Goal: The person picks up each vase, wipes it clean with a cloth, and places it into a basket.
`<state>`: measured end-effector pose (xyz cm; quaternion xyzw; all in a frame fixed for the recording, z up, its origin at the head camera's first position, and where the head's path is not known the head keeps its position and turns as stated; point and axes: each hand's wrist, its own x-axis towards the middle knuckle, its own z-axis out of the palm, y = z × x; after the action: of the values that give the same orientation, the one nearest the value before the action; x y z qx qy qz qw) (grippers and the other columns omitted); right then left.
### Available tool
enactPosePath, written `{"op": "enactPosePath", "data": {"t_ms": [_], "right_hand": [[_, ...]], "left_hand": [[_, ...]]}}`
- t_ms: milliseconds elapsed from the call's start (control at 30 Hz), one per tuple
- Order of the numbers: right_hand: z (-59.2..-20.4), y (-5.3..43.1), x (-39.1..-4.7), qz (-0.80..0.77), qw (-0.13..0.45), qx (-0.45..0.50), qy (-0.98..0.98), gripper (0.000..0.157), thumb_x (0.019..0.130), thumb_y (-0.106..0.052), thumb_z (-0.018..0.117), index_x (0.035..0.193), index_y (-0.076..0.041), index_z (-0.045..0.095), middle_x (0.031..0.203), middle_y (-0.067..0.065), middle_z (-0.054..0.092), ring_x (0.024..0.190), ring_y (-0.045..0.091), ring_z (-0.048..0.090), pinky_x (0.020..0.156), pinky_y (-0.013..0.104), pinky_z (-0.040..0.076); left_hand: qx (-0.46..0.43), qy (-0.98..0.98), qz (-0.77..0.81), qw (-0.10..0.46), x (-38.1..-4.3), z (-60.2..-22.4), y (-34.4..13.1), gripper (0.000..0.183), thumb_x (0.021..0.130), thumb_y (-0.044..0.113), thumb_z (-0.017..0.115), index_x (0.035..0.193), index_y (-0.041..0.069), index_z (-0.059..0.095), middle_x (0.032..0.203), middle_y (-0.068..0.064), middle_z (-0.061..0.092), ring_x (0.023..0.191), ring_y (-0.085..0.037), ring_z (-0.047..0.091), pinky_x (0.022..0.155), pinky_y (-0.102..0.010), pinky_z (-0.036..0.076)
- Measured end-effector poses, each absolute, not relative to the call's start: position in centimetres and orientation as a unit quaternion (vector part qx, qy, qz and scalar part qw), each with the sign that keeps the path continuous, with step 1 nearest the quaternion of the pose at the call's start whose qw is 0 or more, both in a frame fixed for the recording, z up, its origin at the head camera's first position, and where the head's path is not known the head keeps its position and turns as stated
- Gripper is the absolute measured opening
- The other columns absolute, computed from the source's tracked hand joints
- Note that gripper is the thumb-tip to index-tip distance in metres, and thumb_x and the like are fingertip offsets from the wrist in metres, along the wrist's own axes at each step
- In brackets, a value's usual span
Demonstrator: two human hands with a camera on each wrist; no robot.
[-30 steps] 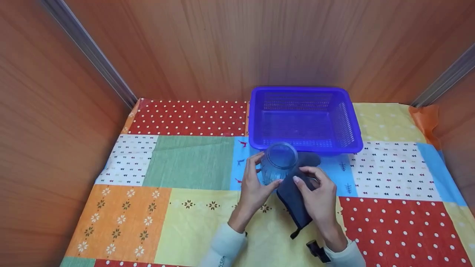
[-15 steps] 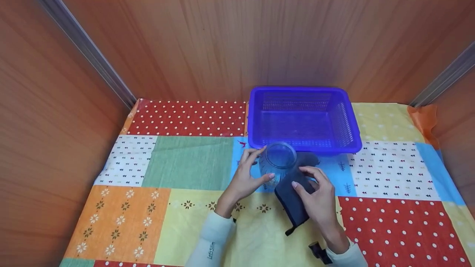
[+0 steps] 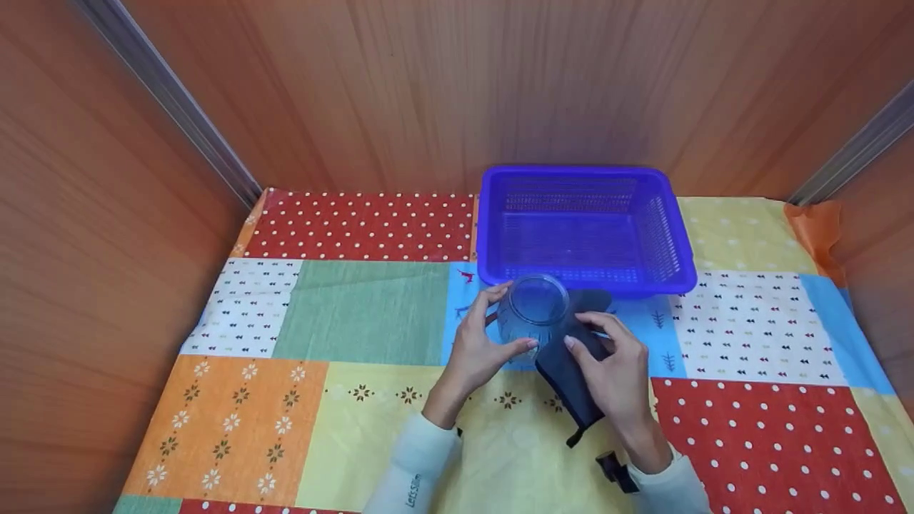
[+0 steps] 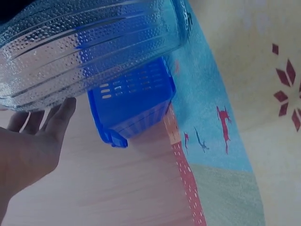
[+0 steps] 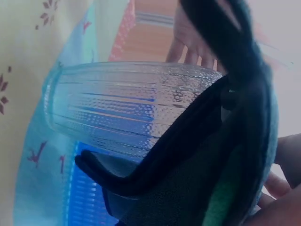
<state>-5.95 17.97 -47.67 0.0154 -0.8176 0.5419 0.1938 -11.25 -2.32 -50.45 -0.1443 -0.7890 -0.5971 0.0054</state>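
A clear ribbed glass jar (image 3: 527, 330) stands upright on the patchwork cloth, in front of the basket. My left hand (image 3: 475, 350) grips it from the left, thumb across the front and fingers round the far side. In the left wrist view those fingertips meet the pebbled glass wall. My right hand (image 3: 618, 371) pinches a dark oven mitt (image 3: 571, 378) between thumb and fingers, just right of the jar. The mitt's hanging loop points toward me, and its far end passes behind the jar's right side. In the right wrist view the mitt (image 5: 188, 183) overlaps part of the glass.
A purple plastic basket (image 3: 687, 246) with slotted sides sits directly behind the jar, close to the back wooden panel (image 3: 457, 93). Wooden panels also rise at left and right. The patchwork tablecloth (image 3: 378, 307) covers the table, and orange fabric (image 3: 817, 232) lies bunched at the far right corner.
My left hand loosened and drew back to the left, then closed in on the jar again. The mitt shifted slightly in my right hand; the jar stays nearly in place.
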Motion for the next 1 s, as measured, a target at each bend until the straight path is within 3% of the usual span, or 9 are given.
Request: {"op": "enactPosePath", "data": {"t_ms": [133,267,367,400,633,867,933,1000], "right_hand": [[-47.0,18.7,-6.5,0.546,0.157,0.015,-0.823,0.03,0.089,0.008,0.08,0.118,0.002,0.075,0.118,0.015,0.074,0.114,0.027,0.069,0.097,0.012,0.052],[-46.1,19.2,-7.0,0.526,0.122,0.012,-0.842,0.029,0.087,0.006,0.083,0.115,0.001,0.075,0.116,0.015,0.075,0.11,0.031,0.072,0.098,0.036,0.06],[-45.5,19.4,-7.3,0.516,0.098,0.007,-0.851,0.028,0.087,0.005,0.083,0.113,0.0,0.075,0.115,0.016,0.076,0.109,0.036,0.074,0.098,0.055,0.059],[-45.3,19.5,-7.3,0.516,0.09,0.008,-0.852,0.027,0.088,0.005,0.083,0.113,0.0,0.075,0.114,0.016,0.076,0.109,0.036,0.073,0.098,0.056,0.059],[-43.8,20.6,-7.7,0.509,0.018,0.042,-0.859,0.025,0.094,0.009,0.072,0.117,0.001,0.076,0.119,0.017,0.075,0.113,0.035,0.072,0.1,0.052,0.058],[-43.3,21.6,-7.8,0.506,0.003,0.091,-0.858,0.031,0.093,0.019,0.064,0.118,0.005,0.076,0.121,0.019,0.075,0.111,0.034,0.071,0.091,0.025,0.06],[-43.6,21.5,-7.9,0.514,0.008,0.086,-0.854,0.031,0.092,0.02,0.065,0.117,0.005,0.076,0.119,0.019,0.075,0.111,0.034,0.072,0.091,0.026,0.061],[-44.1,21.3,-7.9,0.521,0.021,0.076,-0.85,0.03,0.091,0.02,0.067,0.115,0.005,0.075,0.117,0.019,0.075,0.11,0.036,0.073,0.093,0.035,0.062]], "left_hand": [[-0.131,-0.802,-0.583,0.02,-11.0,-50.4,-1.9,0.08,0.083,0.023,0.094,0.148,0.012,0.049,0.158,-0.002,0.051,0.146,-0.024,0.048,0.116,-0.046,0.048],[-0.137,-0.801,-0.582,0.005,-11.1,-50.3,-2.2,0.082,0.085,0.022,0.092,0.152,0.013,0.047,0.16,-0.004,0.049,0.147,-0.025,0.048,0.117,-0.046,0.047],[-0.146,-0.789,-0.597,-0.026,-11.4,-50.1,-2.8,0.079,0.088,0.022,0.089,0.153,0.014,0.047,0.162,-0.002,0.047,0.147,-0.025,0.046,0.12,-0.047,0.044],[-0.149,-0.784,-0.601,-0.035,-11.5,-50.0,-3.0,0.078,0.088,0.021,0.088,0.154,0.014,0.047,0.162,-0.001,0.047,0.147,-0.025,0.046,0.12,-0.048,0.043],[-0.149,-0.778,-0.608,-0.053,-11.7,-49.8,-3.4,0.073,0.09,0.02,0.087,0.152,0.016,0.048,0.163,0.004,0.046,0.147,-0.024,0.044,0.12,-0.05,0.043],[-0.15,-0.781,-0.604,-0.048,-11.6,-49.9,-3.2,0.07,0.09,0.025,0.087,0.149,0.015,0.049,0.164,0.005,0.046,0.147,-0.023,0.046,0.119,-0.049,0.044],[-0.151,-0.782,-0.603,-0.047,-11.6,-50.0,-3.2,0.071,0.09,0.026,0.087,0.149,0.015,0.049,0.163,0.005,0.047,0.146,-0.023,0.046,0.119,-0.049,0.044],[-0.152,-0.781,-0.603,-0.047,-11.6,-50.1,-3.2,0.072,0.09,0.028,0.087,0.15,0.014,0.049,0.164,0.005,0.046,0.146,-0.023,0.046,0.12,-0.05,0.044]]}}
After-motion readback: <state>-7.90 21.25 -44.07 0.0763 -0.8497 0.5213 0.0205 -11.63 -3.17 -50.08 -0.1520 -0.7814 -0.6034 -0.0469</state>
